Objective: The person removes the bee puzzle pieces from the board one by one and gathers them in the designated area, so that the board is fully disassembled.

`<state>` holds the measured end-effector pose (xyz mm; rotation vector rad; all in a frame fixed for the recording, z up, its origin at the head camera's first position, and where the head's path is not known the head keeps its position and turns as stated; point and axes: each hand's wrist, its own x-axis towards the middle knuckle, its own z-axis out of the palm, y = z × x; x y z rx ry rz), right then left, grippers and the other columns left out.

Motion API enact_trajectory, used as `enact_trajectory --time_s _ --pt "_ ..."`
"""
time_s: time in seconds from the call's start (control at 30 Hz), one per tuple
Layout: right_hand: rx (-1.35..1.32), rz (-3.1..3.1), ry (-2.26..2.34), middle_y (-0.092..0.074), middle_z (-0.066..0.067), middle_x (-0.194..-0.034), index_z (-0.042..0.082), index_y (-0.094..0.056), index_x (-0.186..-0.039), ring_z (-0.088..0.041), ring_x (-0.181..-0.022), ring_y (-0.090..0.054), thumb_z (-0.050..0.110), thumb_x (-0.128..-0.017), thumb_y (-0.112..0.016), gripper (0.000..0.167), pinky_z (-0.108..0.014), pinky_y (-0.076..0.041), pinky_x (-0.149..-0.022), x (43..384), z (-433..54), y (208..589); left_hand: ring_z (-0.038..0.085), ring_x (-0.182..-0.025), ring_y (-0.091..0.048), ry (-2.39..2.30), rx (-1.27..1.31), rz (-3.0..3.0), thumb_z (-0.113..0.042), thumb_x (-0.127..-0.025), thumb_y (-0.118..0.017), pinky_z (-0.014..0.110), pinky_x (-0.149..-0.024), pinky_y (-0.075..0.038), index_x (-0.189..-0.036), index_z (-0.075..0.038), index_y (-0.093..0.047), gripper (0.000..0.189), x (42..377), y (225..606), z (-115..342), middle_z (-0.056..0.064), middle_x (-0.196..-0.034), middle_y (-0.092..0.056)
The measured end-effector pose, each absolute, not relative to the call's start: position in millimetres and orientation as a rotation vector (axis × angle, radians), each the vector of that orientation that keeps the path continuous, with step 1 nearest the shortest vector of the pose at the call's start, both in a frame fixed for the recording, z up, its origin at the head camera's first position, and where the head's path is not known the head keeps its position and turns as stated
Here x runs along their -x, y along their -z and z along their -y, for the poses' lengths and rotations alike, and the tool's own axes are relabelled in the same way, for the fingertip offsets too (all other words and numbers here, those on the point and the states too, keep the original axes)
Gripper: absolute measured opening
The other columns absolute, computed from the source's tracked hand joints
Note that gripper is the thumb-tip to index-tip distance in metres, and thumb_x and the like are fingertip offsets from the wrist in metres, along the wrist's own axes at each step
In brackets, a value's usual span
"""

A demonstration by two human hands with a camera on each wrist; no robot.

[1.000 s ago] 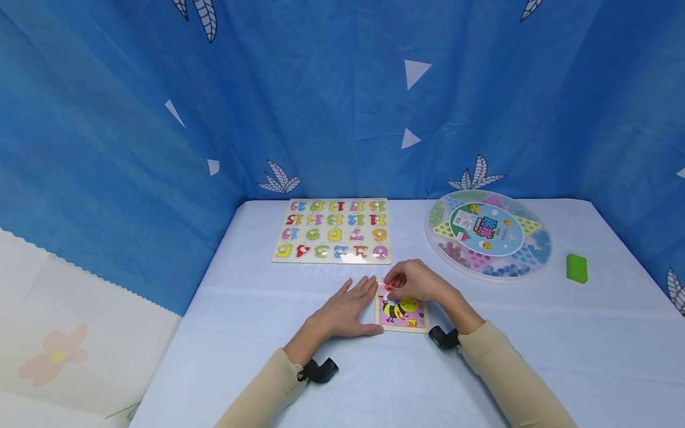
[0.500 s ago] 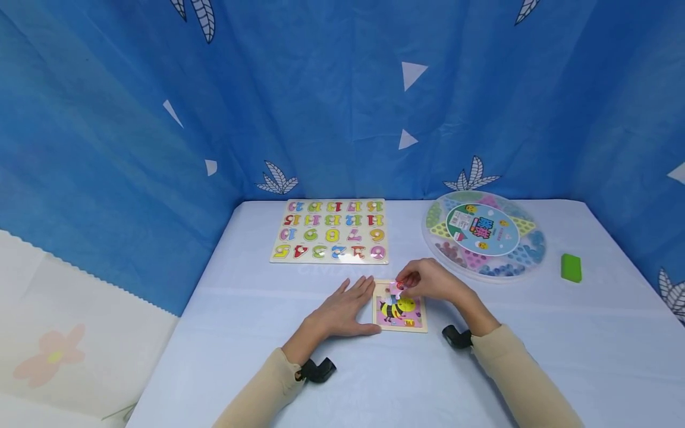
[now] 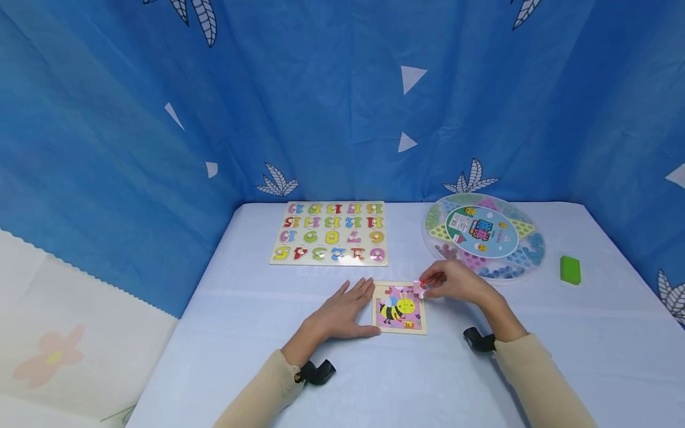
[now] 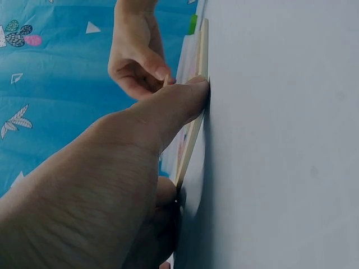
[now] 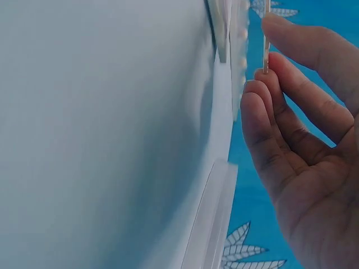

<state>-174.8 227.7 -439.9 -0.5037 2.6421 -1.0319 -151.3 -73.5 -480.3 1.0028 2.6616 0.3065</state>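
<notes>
One broad blue curtain [image 3: 342, 89] hangs behind the white table [image 3: 230, 315], its top cut off. Two beige sleeves [image 3: 264, 389] come in from below, cut off too. Toward the back lie a number board [image 3: 332, 233], long side running left to right, and a round game box [image 3: 484, 235]; the right hand [image 3: 455, 281] covers a bit of its near rim. I see the left hand [image 3: 342, 311] spread, fingers straight, only touching the left edge of the wooden puzzle frame [image 3: 407, 331]. That frame lies flat on the table, too square for a long axis, its bee's yellow head to the right, striped tail left. Well off to the right sits a green block [image 3: 570, 270]. Smallest is a pink puzzle piece [image 3: 419, 289] — pinched between the right thumb and fingers, at the frame's far right corner. Whether those two touch, I can't tell — fingers hide part of the piece, and the right wrist view gives only its thin edge.
</notes>
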Motion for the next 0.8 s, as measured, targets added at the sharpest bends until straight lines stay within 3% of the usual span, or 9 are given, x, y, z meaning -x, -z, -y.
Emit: enact_trajectory --time_s 0.8 --pt "0.39 -2.65 0.987 -0.069 -0.005 -0.096 0.005 -0.074 -0.102 -0.015 -0.081 -0.056 0.014 -0.077 -0.082 0.028 -0.019 -0.052 -0.068 171 -258 449 0.014 -0.153 -0.008 -0.29 -1.013 -2.665 -0.07 -0.085 -0.051 0.041 -0.126 -0.009 -0.157 -0.012 -0.017 0.098 150 480 75 -0.003 -0.165 -0.01"
